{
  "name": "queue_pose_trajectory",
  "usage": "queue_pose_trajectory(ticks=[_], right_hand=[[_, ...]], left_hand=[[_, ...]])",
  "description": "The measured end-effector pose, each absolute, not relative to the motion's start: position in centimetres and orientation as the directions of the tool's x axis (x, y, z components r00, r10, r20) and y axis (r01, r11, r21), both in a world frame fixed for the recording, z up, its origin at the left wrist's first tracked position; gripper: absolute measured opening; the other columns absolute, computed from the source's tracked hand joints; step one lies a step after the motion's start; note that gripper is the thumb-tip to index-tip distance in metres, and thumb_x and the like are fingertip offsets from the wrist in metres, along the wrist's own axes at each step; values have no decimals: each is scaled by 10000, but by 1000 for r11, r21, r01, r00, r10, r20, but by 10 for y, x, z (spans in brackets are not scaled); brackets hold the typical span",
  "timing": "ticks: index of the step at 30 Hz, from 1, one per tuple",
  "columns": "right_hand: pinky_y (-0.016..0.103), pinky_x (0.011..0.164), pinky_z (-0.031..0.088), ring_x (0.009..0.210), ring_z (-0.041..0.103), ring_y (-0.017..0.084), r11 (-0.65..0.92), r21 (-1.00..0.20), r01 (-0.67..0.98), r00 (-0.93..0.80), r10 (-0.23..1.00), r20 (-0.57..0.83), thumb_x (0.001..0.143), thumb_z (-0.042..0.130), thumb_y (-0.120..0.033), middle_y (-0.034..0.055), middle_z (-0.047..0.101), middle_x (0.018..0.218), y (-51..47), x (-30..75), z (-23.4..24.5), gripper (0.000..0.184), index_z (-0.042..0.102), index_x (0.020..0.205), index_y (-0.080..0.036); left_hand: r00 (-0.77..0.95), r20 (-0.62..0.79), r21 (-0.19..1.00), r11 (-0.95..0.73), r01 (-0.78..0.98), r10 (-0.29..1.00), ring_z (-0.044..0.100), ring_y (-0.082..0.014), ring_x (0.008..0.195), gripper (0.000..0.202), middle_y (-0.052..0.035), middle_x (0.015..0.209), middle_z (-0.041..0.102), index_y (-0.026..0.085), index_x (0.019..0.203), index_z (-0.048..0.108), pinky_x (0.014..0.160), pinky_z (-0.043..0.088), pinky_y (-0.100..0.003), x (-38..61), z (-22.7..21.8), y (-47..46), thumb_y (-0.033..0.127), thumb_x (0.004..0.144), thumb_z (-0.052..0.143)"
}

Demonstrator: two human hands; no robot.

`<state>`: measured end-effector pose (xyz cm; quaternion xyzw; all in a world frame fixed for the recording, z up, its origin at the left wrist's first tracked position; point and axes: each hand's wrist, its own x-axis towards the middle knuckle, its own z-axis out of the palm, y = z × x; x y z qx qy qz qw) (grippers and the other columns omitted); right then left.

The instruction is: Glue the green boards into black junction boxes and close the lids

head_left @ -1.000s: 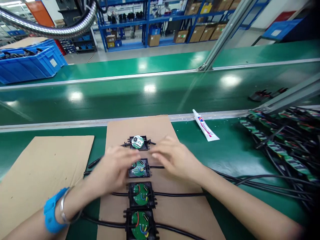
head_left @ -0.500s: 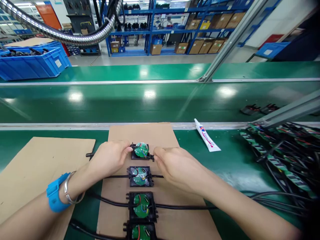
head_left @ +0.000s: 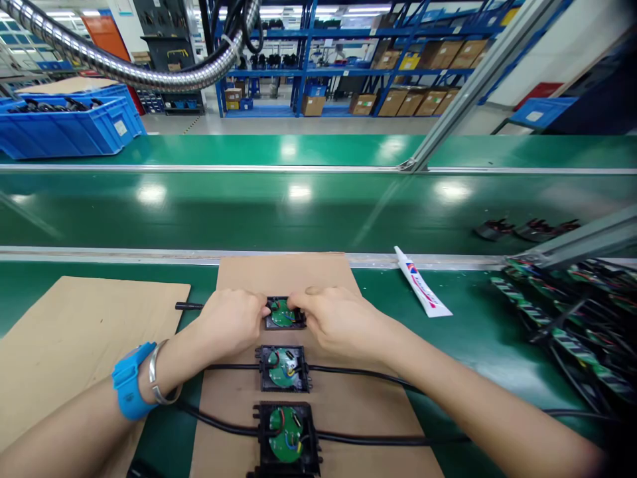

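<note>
A small black plastic housing (head_left: 300, 325) with a round green circuit board (head_left: 283, 314) inside lies farthest out on the cardboard. My left hand (head_left: 233, 320) grips its left side with thumb and finger, where a black cable (head_left: 189, 306) comes out. Closed fingertips of my right hand (head_left: 336, 318) press on the upper right of the same housing, at the board's edge, and cover part of it. Closer to me, a second housing (head_left: 283, 388) and a third, larger one (head_left: 288, 458) lie open with their boards showing, and black cables run out on both sides.
A cardboard sheet (head_left: 279, 269) lies under the housings, another cardboard piece (head_left: 99, 325) at left. To the right are a white tube (head_left: 423, 285) and a heap of boards and cables (head_left: 562, 325). A metal post (head_left: 448, 113) and flexible metal conduit (head_left: 149, 76) stand ahead.
My right hand has shifted left from the housing's right end onto its board's edge. The view has tilted slightly, so the bench items sit lower in the picture.
</note>
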<state>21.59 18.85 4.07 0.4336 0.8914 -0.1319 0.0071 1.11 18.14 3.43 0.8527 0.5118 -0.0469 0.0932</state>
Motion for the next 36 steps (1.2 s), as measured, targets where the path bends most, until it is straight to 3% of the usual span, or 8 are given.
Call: queue_pose_trajectory(ticks=[7, 10, 13, 15, 20, 23, 33, 36], right_hand=[[309, 574, 348, 716, 648, 232, 624, -169, 763, -646, 745, -165, 850, 406, -222, 84, 707, 842, 187, 209, 33, 402, 675, 1145, -266], [308, 555, 342, 700, 649, 236, 619, -155, 770, -638, 753, -161, 863, 393, -228, 79, 713, 854, 185, 208, 31, 409, 674, 1154, -285], [308, 537, 327, 693, 653, 243, 617, -162, 770, -637, 754, -158, 864, 386, -223, 79, 709, 847, 184, 207, 31, 420, 672, 1165, -282], [308, 535, 329, 695, 656, 247, 610, -170, 774, -633, 756, -166, 865, 383, -225, 81, 706, 834, 183, 206, 32, 423, 669, 1173, -272], [321, 572, 381, 739, 665, 256, 590, -186, 786, -617, 768, -171, 859, 388, -228, 86, 718, 888, 182, 206, 32, 433, 658, 1193, -276], [333, 595, 403, 770, 669, 267, 578, -204, 790, -609, 777, -157, 854, 394, -232, 90, 722, 912, 182, 207, 30, 435, 656, 1198, -279], [336, 619, 419, 772, 668, 268, 552, -235, 800, -593, 787, -170, 843, 416, -235, 115, 724, 881, 184, 205, 32, 403, 698, 1131, -248], [347, 617, 419, 792, 675, 287, 537, -236, 810, -577, 801, -157, 835, 415, -232, 124, 727, 895, 181, 202, 35, 407, 706, 1119, -246]], left_hand=[[509, -189, 201, -474, 857, 840, 682, -266, 755, 310, -103, 840, 725, 172, 827, 660, 645, 493, -359, 4, 31, 186, 234, 932, 375], [507, -179, 309, -441, 842, 843, 670, -220, 838, 232, -56, 929, 726, 187, 870, 691, 725, 487, -320, -1, 32, 189, 201, 893, 460], [469, -197, 432, -353, 830, 861, 660, -186, 771, 167, -28, 867, 728, 187, 897, 703, 682, 474, -281, -4, 32, 191, 215, 847, 547], [466, -189, 445, -348, 825, 864, 654, -175, 735, 139, -17, 825, 721, 182, 899, 695, 649, 465, -264, -5, 32, 191, 228, 815, 594], [466, -84, 302, -423, 854, 881, 652, -228, 892, 213, -67, 957, 705, 168, 949, 674, 750, 478, -319, 0, 29, 181, 211, 882, 477], [482, -90, 157, -466, 871, 871, 660, -226, 851, 287, -75, 913, 696, 164, 917, 668, 720, 493, -317, 4, 27, 175, 210, 925, 385], [495, -193, -79, -516, 853, 847, 671, -296, 752, 156, -131, 796, 680, 112, 755, 655, 626, 520, -366, 22, 34, 184, 80, 775, 503], [470, -158, -110, -489, 865, 868, 680, -292, 786, 197, -126, 854, 693, 117, 889, 673, 652, 548, -381, 19, 37, 177, 95, 823, 488]])
